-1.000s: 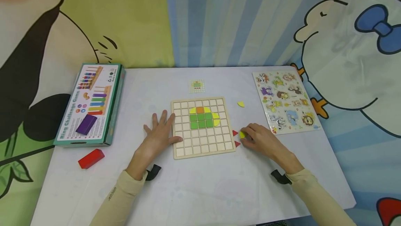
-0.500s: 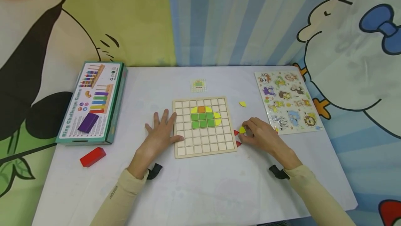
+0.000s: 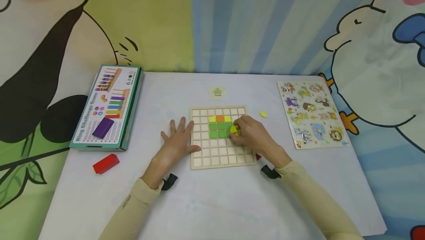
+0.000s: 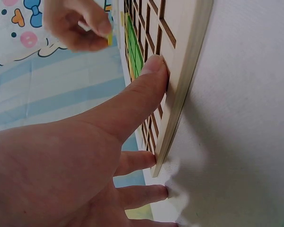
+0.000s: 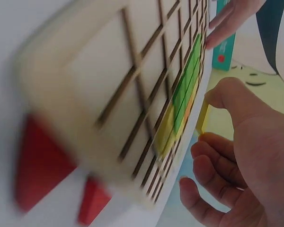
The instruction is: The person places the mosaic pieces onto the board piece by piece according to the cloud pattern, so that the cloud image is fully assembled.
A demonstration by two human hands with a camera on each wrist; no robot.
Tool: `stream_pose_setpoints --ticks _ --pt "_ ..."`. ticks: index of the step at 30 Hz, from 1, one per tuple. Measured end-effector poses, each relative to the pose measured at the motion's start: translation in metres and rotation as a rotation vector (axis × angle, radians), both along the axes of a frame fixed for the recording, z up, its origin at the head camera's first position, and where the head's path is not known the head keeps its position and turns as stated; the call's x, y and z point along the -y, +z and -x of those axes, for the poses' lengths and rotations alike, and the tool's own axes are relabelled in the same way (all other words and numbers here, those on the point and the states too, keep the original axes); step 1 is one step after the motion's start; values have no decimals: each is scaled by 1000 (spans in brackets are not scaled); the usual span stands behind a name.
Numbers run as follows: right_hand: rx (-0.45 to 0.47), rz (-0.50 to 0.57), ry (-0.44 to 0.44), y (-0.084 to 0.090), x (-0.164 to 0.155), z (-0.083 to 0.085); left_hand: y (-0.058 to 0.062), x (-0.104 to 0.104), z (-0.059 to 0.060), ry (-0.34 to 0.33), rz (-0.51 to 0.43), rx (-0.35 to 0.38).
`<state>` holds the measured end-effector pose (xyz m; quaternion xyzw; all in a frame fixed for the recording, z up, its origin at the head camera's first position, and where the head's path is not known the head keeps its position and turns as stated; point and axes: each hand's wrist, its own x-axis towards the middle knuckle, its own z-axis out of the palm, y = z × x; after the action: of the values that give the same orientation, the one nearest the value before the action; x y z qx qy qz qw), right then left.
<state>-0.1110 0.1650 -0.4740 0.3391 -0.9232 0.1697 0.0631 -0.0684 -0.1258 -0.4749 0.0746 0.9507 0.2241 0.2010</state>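
A wooden grid board lies mid-table with green squares, an orange square and yellow quarter-round pieces set in it. My left hand rests at its left edge, fingers spread, with the thumb on the board's corner area. Over the right side of the green block, my right hand pinches a yellow piece between thumb and fingertip, just above the board. The hand partly hides the yellow pieces set there. Two red triangles lie beside the board's right edge.
Another yellow quarter-round piece lies right of the board. A small pattern card is behind it. An animal puzzle board is at the right; a game box with a purple block and a red block is at the left.
My right hand has picked up the yellow piece from beside the red triangles and carried it left over the board. My left hand stays at the board's edge. The head view has shifted slightly.
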Motion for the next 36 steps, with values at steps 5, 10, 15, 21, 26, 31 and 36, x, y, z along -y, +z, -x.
stream_pose_setpoints --ticks 5,10,15,21,26,31,36 --pt "-26 -3 10 -1 33 9 1 -1 0 0 1 3" --pt "-9 -24 14 -4 59 15 1 -1 0 -1 12 3" --pt "-3 -41 14 -8 77 17 2 -1 0 -5 26 -11" --pt "43 -52 5 -13 91 17 4 -2 1 -13 43 -16" --pt "27 -58 -16 -17 96 15 3 -2 0 -15 37 -17" --pt "-23 -68 -17 -19 99 15 4 -1 0 -17 27 -12" --pt "-46 -91 -18 -18 101 16 4 0 1 -24 37 -14"
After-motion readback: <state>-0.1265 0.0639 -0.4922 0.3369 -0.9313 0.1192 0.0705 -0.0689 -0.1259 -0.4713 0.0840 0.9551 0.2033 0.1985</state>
